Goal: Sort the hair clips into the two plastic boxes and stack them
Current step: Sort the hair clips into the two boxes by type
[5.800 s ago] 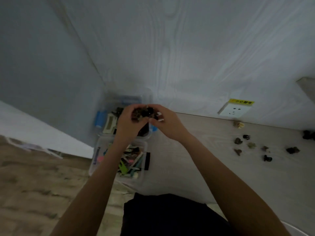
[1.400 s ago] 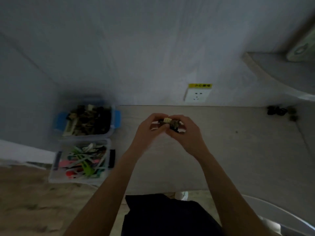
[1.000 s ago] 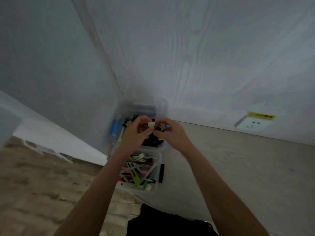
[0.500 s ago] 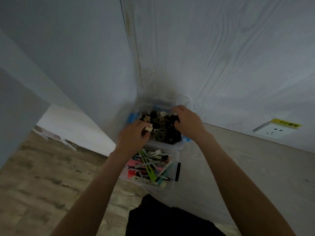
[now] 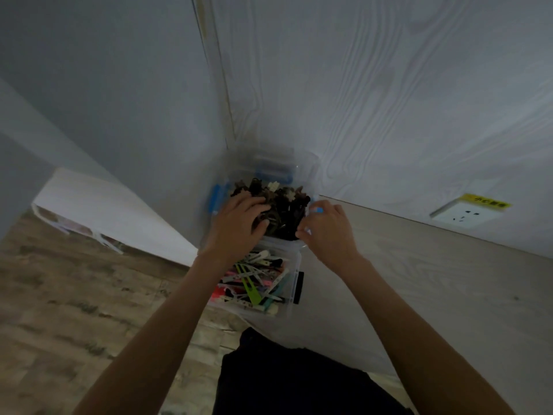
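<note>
**So, both hands were at the far box of dark clips**

Basically the two clear plastic boxes sat end to end at the corner of the pale desk point(image 5: 419, 265), right where the two walls met. The far box point(image 5: 308, 163), the one with blue latches, was heaped with dark claw clips point(image 5: 287, 205), brown and black with a couple of cream ones on top. The near box point(image 5: 294, 274) touched it on the person's side and was full of colourful flat clips point(image 5: 254, 280), pink, green, white, with a black latch on its right end.

The left hand point(image 5: 236, 226) lay on the dark pile, fingers bent down into the clips and thumb out to the right. Honestly couldn't tell if it had hold of any clip. The right hand point(image 5: 326, 229) was at the far box's right edge, fingers curled over by the blue latch, but whether it gripped the rim or just touched it was too dim to tell.

Off to the right there was a wall socket point(image 5: 460, 215) with a yellow label above it.
</note>
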A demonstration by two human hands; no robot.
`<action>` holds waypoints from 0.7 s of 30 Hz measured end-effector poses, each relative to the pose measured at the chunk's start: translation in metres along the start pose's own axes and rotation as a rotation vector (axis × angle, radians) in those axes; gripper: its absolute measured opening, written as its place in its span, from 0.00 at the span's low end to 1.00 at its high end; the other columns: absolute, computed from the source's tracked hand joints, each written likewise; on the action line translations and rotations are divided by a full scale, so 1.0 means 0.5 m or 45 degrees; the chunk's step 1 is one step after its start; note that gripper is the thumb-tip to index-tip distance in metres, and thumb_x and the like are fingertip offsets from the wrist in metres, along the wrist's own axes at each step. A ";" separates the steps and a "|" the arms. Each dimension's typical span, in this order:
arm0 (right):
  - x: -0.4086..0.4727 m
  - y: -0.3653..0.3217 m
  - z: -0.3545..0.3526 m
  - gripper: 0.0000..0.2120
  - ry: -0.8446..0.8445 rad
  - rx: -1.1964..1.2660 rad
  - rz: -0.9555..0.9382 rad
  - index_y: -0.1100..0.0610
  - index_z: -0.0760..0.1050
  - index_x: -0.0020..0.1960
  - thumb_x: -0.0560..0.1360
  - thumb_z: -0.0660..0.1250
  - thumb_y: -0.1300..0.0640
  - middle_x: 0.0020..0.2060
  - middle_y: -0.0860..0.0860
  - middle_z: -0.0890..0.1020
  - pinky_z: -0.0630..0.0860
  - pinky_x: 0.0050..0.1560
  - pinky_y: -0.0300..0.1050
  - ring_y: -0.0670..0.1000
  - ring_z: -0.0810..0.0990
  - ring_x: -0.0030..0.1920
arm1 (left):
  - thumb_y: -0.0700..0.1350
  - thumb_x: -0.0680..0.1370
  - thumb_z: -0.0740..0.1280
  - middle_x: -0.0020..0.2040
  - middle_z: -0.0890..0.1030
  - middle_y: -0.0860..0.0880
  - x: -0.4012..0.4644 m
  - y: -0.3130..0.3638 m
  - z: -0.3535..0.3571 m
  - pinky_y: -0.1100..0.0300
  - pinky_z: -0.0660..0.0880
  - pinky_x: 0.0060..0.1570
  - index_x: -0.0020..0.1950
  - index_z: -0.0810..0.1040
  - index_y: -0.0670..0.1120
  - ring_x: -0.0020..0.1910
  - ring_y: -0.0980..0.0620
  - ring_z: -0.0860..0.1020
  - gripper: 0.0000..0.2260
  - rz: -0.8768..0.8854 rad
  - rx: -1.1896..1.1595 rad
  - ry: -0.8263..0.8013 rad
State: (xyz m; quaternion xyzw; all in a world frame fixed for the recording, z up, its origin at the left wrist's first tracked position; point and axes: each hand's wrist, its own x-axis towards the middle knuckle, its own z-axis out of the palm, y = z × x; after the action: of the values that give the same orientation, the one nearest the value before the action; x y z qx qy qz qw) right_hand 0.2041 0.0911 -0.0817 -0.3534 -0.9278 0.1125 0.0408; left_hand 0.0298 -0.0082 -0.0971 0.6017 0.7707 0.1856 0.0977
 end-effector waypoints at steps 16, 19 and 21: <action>0.063 0.009 -0.014 0.32 -0.315 0.042 -0.103 0.49 0.60 0.72 0.73 0.63 0.39 0.72 0.52 0.64 0.45 0.73 0.58 0.52 0.60 0.73 | 0.54 0.79 0.55 0.74 0.64 0.49 0.007 -0.032 0.002 0.50 0.54 0.73 0.73 0.61 0.49 0.75 0.48 0.56 0.23 -0.074 -0.122 -0.201; 0.064 -0.002 0.005 0.39 -0.370 -0.076 -0.127 0.46 0.50 0.75 0.70 0.58 0.31 0.75 0.50 0.56 0.34 0.71 0.65 0.52 0.53 0.75 | 0.50 0.80 0.58 0.77 0.55 0.49 0.026 -0.030 0.014 0.49 0.53 0.74 0.75 0.56 0.50 0.76 0.46 0.49 0.24 -0.055 0.019 -0.274; 0.073 0.001 0.002 0.41 -0.366 -0.231 -0.136 0.46 0.48 0.75 0.69 0.56 0.29 0.75 0.49 0.57 0.32 0.68 0.68 0.52 0.53 0.75 | 0.49 0.81 0.56 0.77 0.49 0.51 0.037 -0.032 0.019 0.47 0.52 0.74 0.75 0.53 0.52 0.76 0.44 0.46 0.24 -0.026 0.110 -0.370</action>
State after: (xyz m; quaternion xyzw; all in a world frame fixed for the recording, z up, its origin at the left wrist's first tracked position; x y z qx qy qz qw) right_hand 0.1772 0.1156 -0.0831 -0.2861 -0.9479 0.0754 -0.1183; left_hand 0.0141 0.0080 -0.1109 0.6179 0.7618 0.0623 0.1841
